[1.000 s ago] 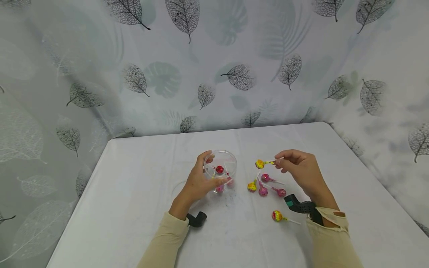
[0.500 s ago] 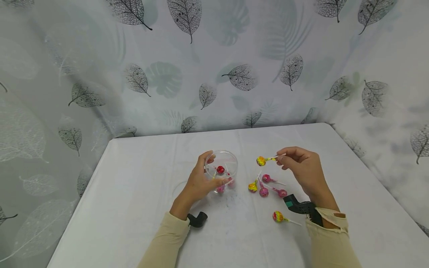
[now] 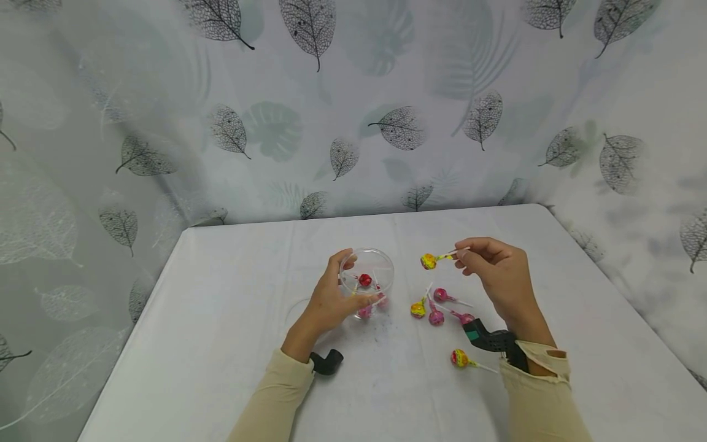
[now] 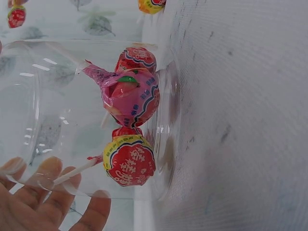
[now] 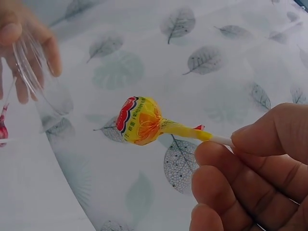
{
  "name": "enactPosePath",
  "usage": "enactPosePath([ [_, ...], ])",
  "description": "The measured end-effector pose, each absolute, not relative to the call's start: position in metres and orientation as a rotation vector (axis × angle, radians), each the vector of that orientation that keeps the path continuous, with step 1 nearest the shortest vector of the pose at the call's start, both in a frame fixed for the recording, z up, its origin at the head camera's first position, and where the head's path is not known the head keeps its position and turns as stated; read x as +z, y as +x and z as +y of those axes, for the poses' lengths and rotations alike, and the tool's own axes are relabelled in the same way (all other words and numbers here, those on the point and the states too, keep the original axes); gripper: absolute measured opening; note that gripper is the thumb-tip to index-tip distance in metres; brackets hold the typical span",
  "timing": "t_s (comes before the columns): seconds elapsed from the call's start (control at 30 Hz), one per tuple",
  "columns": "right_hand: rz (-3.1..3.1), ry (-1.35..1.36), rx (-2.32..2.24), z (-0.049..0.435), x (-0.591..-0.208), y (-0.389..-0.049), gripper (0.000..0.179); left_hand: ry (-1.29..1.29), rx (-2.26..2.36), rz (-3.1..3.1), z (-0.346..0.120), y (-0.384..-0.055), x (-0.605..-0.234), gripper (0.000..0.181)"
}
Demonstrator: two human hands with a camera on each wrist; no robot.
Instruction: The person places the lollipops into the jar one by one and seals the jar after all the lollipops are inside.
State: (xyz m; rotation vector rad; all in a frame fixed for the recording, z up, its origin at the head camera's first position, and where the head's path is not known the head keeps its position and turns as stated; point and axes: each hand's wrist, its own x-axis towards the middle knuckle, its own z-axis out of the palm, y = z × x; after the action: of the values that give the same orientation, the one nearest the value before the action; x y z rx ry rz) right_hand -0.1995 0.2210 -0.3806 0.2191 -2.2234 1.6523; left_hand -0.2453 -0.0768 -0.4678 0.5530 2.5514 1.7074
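My left hand (image 3: 331,301) holds a clear plastic jar (image 3: 381,270), thumb on one side and fingers round the other. Inside the jar lie several wrapped lollipops, among them a pink one (image 4: 130,98) and a red-and-yellow one (image 4: 129,161). Between thumb and fingertips, my right hand (image 3: 497,276) pinches the white stick of a yellow lollipop (image 5: 139,120), raised above the table to the right of the jar. Its wrapped head points left, toward the jar. Below it on the table lie a yellow lollipop (image 3: 418,309) and pink lollipops (image 3: 436,316) in a loose cluster.
A red-and-yellow lollipop (image 3: 459,358) lies apart, nearer the front. A faint clear round lid (image 3: 295,310) seems to lie left of the jar, partly behind the left hand. The white table (image 3: 232,276) ends at a leaf-patterned curtain (image 3: 353,110).
My right hand has risen slightly with the yellow lollipop, away from the cluster. The left hand and the jar have stayed nearly still; the whole view has shifted a little.
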Motion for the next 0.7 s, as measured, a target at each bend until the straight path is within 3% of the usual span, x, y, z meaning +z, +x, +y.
enactPosePath([
  [0.7,-2.108,0.234,1.721,0.201,-0.374,-0.199,0.018,0.542,1.699,2.558,-0.077,-0.245,-0.467,0.104],
])
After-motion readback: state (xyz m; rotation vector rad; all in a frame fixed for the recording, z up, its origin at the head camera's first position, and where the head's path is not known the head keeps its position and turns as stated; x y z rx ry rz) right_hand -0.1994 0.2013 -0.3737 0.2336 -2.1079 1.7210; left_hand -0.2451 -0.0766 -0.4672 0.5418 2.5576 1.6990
